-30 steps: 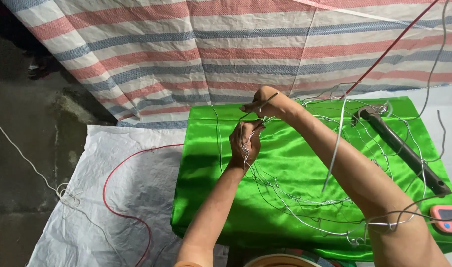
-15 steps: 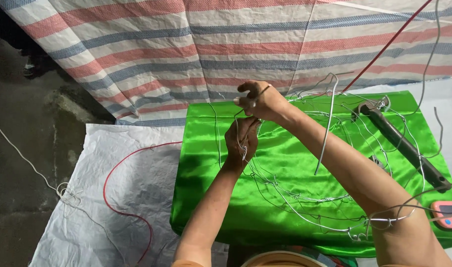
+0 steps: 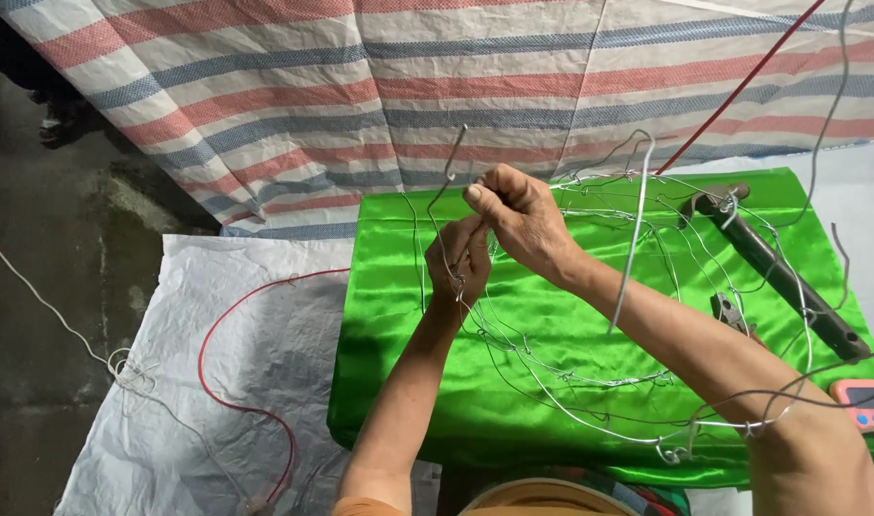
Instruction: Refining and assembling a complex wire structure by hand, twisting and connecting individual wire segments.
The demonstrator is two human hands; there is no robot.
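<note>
Since the earlier frame the hooked wire end (image 3: 453, 153) has been raised above the right hand (image 3: 518, 218). It is pinched in that hand's fingers, while the left hand (image 3: 459, 260) is clenched on the wire frame (image 3: 590, 377) over the green surface (image 3: 389, 382). A bending step is judged underway; firm counter-grip is called for next.

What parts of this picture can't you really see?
- Head view: where the left hand grips the wire frame, the right hand covers its fingertips.
- Head view: the pink gadget is cut off by the right edge; its screen is too small to tell.
- Head view: the red wire runs off the bottom edge.
- Head view: the small tool is half behind the right forearm.
</note>
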